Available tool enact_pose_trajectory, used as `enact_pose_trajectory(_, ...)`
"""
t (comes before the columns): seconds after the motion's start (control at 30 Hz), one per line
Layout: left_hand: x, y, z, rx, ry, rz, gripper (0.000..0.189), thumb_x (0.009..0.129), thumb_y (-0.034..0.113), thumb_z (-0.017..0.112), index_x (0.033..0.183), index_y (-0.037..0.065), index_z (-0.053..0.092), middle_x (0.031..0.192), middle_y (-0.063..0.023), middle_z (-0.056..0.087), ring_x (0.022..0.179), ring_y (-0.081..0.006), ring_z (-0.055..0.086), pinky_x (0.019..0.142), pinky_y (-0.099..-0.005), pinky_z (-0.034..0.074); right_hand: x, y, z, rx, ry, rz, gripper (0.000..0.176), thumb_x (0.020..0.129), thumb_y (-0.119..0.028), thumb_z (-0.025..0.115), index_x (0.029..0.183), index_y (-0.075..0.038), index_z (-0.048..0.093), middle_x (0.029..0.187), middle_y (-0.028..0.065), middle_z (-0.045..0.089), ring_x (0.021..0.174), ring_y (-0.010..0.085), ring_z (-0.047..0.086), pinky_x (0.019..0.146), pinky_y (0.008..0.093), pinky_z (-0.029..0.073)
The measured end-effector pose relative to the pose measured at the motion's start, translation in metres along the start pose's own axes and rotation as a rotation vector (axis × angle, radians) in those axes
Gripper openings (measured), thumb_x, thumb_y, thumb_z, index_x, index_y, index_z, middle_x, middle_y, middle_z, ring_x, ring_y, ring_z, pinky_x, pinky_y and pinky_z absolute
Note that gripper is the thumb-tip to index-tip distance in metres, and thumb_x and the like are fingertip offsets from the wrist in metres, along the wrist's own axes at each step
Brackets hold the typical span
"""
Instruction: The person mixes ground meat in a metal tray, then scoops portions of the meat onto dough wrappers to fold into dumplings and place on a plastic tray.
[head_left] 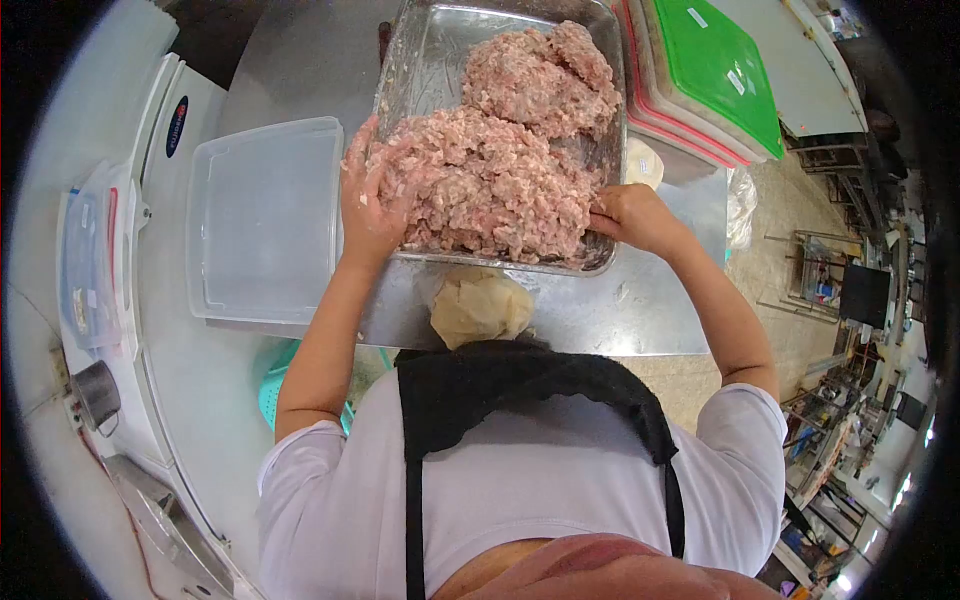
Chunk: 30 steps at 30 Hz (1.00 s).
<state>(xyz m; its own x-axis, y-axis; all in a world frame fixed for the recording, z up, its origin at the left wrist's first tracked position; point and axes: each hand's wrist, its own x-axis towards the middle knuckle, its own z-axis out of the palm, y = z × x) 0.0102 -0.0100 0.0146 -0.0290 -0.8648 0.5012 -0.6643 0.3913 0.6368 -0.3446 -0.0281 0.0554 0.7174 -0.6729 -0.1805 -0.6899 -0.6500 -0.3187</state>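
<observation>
Beyond the pale bundle [481, 307] by the table's [640, 315] near edge, handling the minced meat [490, 185] heaped in the metal tray [425, 60] seemed best done inward from the walls. Your right hand [635, 215] curled at the right wall, your left hand [375, 205] lay loosely at the left; I couldn't tell whether either grasped meat or rim.

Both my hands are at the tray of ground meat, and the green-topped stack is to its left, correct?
Wrong side: the head view shows the green-topped stack right of the tray of ground meat, where your left hand and right hand are.
</observation>
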Motion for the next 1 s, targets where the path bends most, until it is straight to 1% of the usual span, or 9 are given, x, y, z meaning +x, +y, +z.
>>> enact_pose_trajectory(0.17,-0.001,0.000,-0.001,0.002,0.008,-0.005,0.030,0.085,0.019,0.064,0.114,0.010,0.066,0.142,-0.0144,0.044,0.132,-0.0328,0.039,0.107,-0.0442,0.031,0.004,0.016,0.000,0.131,0.018,-0.016,0.024,0.085,-0.027,0.063,0.084,-0.003,0.063,0.074,0.0164,0.061,0.071,0.0350,0.060,0.063,0.0432,0.047)
enact_pose_trajectory(0.27,-0.003,-0.002,-0.001,0.005,0.004,0.009,0.031,0.085,0.019,0.064,0.115,0.010,0.065,0.142,-0.0147,0.043,0.131,-0.0335,0.040,0.107,-0.0442,0.031,0.014,0.025,-0.003,0.310,0.039,0.129,0.028,0.087,-0.029,0.062,0.082,-0.002,0.065,0.072,0.0181,0.062,0.068,0.0360,0.060,0.062,0.0421,0.046)
enact_pose_trajectory(0.43,-0.002,0.000,-0.002,-0.053,-0.006,0.009,0.031,0.085,0.020,0.063,0.115,0.010,0.065,0.142,-0.0148,0.043,0.130,-0.0347,0.040,0.106,-0.0441,0.032,0.055,0.030,-0.046,-0.005,-0.072,0.275,0.035,0.088,-0.035,0.062,0.084,-0.001,0.067,0.076,0.0193,0.064,0.069,0.0365,0.061,0.065,0.0426,0.048)
enact_pose_trajectory(0.53,-0.003,0.001,-0.004,-0.084,-0.009,0.010,0.030,0.087,0.021,0.060,0.116,0.010,0.065,0.141,-0.0150,0.043,0.130,-0.0346,0.040,0.106,-0.0437,0.032,0.074,0.027,-0.066,0.010,-0.008,0.346,0.038,0.087,-0.038,0.062,0.085,0.000,0.067,0.081,0.0186,0.065,0.074,0.0372,0.062,0.067,0.0441,0.049)
enact_pose_trajectory(0.6,-0.004,0.001,-0.005,-0.083,-0.019,0.002,0.030,0.089,0.021,0.058,0.116,0.010,0.065,0.141,-0.0154,0.044,0.130,-0.0344,0.040,0.106,-0.0434,0.032,0.079,0.022,-0.093,-0.109,0.020,0.267,0.037,0.088,-0.037,0.061,0.083,0.000,0.066,0.078,0.0185,0.064,0.071,0.0362,0.062,0.066,0.0454,0.048)
enact_pose_trajectory(0.67,-0.004,-0.004,-0.002,-0.080,-0.011,0.001,0.031,0.092,0.024,0.053,0.116,0.009,0.064,0.140,-0.0158,0.045,0.130,-0.0337,0.040,0.106,-0.0430,0.032,0.080,-0.004,-0.126,-0.229,0.046,0.185,0.036,0.089,-0.036,0.061,0.082,-0.001,0.065,0.075,0.0184,0.063,0.069,0.0352,0.062,0.065,0.0467,0.047)
enact_pose_trajectory(0.73,-0.003,-0.007,-0.004,-0.156,0.015,0.004,0.032,0.093,0.025,0.050,0.116,0.007,0.064,0.139,-0.0161,0.045,0.129,-0.0337,0.041,0.107,-0.0429,0.032,0.070,-0.057,-0.149,-0.561,0.151,0.201,0.039,0.088,-0.038,0.060,0.077,0.000,0.064,0.074,0.0174,0.063,0.070,0.0338,0.063,0.065,0.0449,0.048)
enact_pose_trajectory(0.83,-0.003,-0.018,0.001,-0.259,0.073,0.018,0.038,0.096,0.028,0.041,0.114,0.004,0.064,0.136,-0.0169,0.047,0.126,-0.0333,0.044,0.106,-0.0422,0.032,0.061,-0.099,-0.151,-0.791,0.091,0.223,0.037,0.087,-0.036,0.060,0.071,-0.004,0.066,0.070,0.0134,0.063,0.069,0.0313,0.065,0.063,0.0419,0.051)
enact_pose_trajectory(1.0,-0.003,-0.024,0.001,-0.382,0.121,-0.008,0.041,0.100,0.028,0.033,0.116,0.005,0.063,0.130,-0.0167,0.051,0.121,-0.0347,0.047,0.104,-0.0433,0.033,0.026,-0.136,-0.140,-0.874,-0.050,0.257,0.038,0.088,-0.038,0.057,0.069,-0.007,0.066,0.066,0.0096,0.063,0.065,0.0273,0.065,0.058,0.0381,0.051)
